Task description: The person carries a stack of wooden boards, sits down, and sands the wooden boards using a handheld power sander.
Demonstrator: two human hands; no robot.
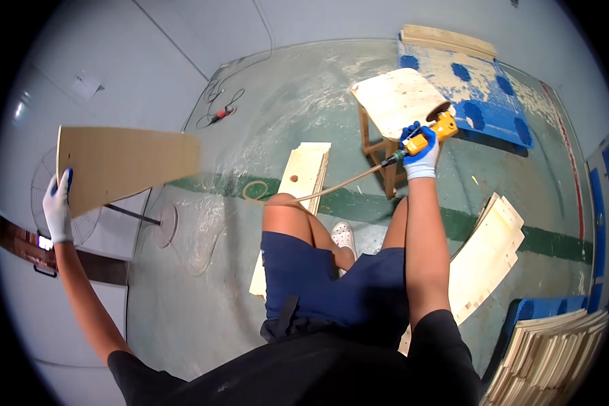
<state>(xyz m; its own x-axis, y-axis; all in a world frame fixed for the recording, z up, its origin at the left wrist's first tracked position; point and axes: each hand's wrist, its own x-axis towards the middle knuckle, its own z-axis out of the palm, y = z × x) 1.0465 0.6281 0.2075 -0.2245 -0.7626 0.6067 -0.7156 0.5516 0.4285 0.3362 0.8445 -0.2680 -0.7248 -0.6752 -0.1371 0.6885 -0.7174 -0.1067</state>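
Note:
My left hand (pixel 58 210), in a white glove with blue fingers, grips the near edge of a thin plywood board (pixel 118 162) held up at the left. The far end of that board is blurred. In my right hand (pixel 421 159), gloved the same way, is a yellow air sander (pixel 444 126). Its dark round disc (pixel 438 111) is at the right edge of a wooden stool's pale top (pixel 396 98); whether they touch I cannot tell. A tan air hose (pixel 338 187) runs from the sander across my knee.
Stacked boards lie left of my legs (pixel 303 169) and to the right (pixel 484 264). A blue pallet (pixel 484 101) stands behind the stool. More boards (pixel 555 352) fill the lower right. A fan (pixel 166 227) and a red corded tool (pixel 222 114) are at left.

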